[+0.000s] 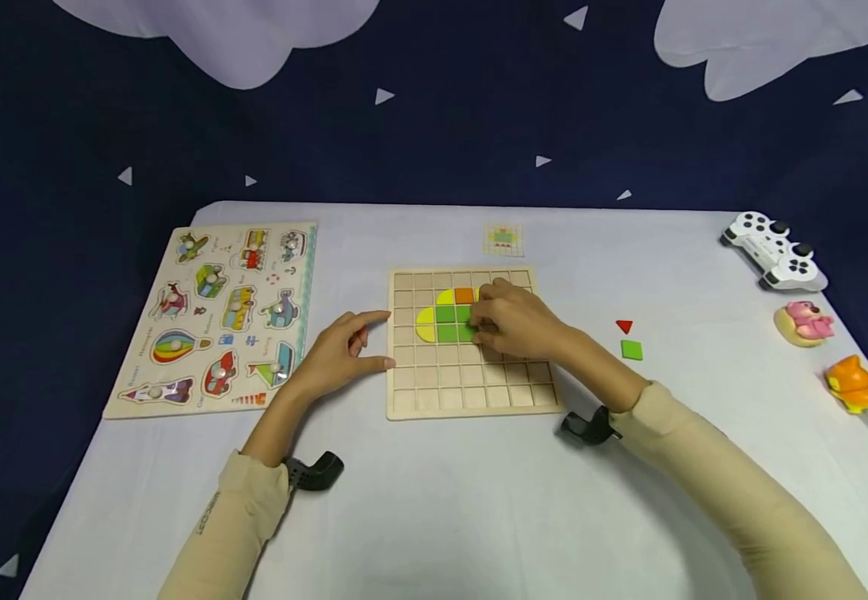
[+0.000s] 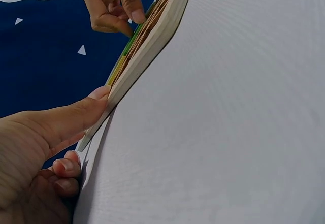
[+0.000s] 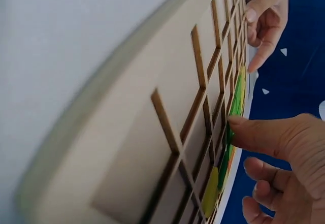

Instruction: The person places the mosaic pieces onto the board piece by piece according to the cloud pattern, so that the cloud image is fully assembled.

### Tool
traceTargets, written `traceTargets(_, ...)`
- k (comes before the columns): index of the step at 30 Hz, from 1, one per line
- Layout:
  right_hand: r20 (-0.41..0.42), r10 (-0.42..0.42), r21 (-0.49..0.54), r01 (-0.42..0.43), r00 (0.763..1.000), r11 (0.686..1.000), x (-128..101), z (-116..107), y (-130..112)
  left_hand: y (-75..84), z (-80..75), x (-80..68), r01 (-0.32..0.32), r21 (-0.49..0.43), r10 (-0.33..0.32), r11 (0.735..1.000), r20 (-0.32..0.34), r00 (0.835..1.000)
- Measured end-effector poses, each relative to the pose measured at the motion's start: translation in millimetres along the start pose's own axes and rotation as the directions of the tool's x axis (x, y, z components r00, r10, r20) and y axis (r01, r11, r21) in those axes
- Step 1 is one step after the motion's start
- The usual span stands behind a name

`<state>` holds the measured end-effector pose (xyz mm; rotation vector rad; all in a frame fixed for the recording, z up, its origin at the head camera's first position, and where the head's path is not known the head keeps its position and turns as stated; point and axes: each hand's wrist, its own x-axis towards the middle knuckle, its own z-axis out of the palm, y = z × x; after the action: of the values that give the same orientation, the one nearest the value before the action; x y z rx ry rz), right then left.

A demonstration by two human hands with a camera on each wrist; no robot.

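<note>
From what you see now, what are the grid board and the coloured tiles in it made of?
The grid board looks like pale unfinished wood: matte tan face with darker slat dividers. The coloured tiles seem to be painted wood, flat and matte in green, yellow and orange, though plastic cannot be excluded.

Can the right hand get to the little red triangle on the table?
Probably yes. The red triangle lies loose on the white table, just right of the right hand, which is on the grid board. Nothing stands between them.
</note>
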<state>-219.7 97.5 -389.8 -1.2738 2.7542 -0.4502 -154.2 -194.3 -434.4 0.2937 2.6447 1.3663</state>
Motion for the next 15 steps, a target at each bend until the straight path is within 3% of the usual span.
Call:
traceTargets(6,-0.047,0.060,0.038,-0.058,0.997,0.998,-19,-1,7,-2.0,1.8,-1.0,0.011,-0.010,-0.011,1.000,0.010,1.000)
traceTargets(15,-0.087,0.166,0.077,-0.159,0.982,0.984,-74,-19,40,0.2,-0.7,-0.6,0.005,-0.007,-0.005,1.000,0.009,1.000)
